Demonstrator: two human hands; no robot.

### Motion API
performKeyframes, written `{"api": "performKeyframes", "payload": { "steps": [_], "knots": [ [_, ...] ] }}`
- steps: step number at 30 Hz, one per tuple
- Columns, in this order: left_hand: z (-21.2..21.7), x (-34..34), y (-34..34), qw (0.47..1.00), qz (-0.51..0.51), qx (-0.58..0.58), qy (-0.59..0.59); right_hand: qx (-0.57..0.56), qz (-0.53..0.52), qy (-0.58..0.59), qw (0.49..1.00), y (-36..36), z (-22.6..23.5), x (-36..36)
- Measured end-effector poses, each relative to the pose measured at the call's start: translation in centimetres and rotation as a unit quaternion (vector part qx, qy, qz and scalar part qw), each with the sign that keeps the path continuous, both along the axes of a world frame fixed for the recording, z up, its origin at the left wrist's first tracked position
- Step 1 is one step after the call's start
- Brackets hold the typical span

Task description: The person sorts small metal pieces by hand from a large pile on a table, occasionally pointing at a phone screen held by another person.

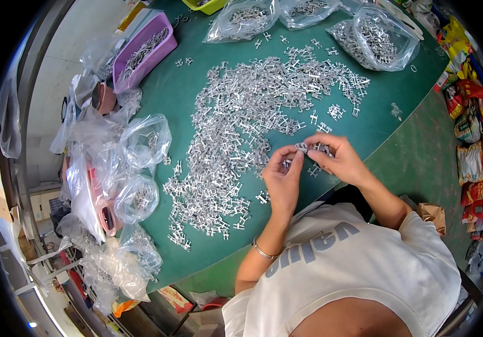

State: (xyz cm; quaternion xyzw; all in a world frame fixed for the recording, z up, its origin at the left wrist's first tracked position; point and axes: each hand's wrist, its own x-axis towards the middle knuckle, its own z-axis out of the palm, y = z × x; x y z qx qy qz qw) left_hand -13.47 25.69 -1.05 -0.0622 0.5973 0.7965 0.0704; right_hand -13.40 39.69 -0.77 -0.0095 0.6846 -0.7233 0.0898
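Note:
Close to the table's near edge, my left hand (282, 178) and my right hand (341, 160) meet fingertip to fingertip. Between them is a small silver metal piece (301, 147), pinched by both thumbs and forefingers. Several more such pieces (323, 149) show under the curled fingers of the right hand; whether they are held or lie on the table I cannot tell. A few also show inside the left fingers. Beyond the hands spreads a large heap of the same small metal pieces (236, 123), with small loose clusters (336, 112) beside it.
The green table (399, 90) carries clear plastic bags of metal pieces (379, 45) along its far side. A purple bin (160, 50) of parts stands at the far left, with crumpled clear bags (143, 194) below it. Colourful packets (469, 163) line the right.

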Motion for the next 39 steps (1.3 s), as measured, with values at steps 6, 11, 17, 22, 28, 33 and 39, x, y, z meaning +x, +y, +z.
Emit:
{"api": "performKeyframes", "payload": {
  "steps": [6,11,17,22,28,33,39],
  "knots": [
    [-0.8,-0.2,-0.7,0.986,-0.067,0.140,-0.062,-0.118,0.055,-0.121,0.984,0.5,-0.4,-0.1],
    [-1.2,-0.4,-1.3,0.956,-0.108,0.235,-0.140,-0.040,0.046,-0.077,0.995,0.9,0.2,-0.2],
    [-0.6,-0.4,-1.2,0.962,-0.100,0.219,-0.128,0.038,-0.020,-0.024,0.999,0.2,0.4,0.1],
    [-1.0,-0.2,-1.1,0.972,-0.060,0.174,-0.144,0.000,-0.043,-0.003,0.999,0.3,-0.4,-0.1],
    [-1.6,-1.0,-2.5,0.967,0.026,-0.242,0.072,-0.457,0.012,-0.096,0.884,3.4,-2.4,-0.7],
    [-1.8,-0.7,-2.4,0.954,0.029,-0.285,0.090,-0.531,-0.022,-0.091,0.842,6.2,-3.0,-1.6],
    [-2.6,-0.3,-2.5,0.969,0.097,-0.215,0.069,0.205,-0.154,0.143,0.956,7.4,-1.2,-3.3]
  ]
}}
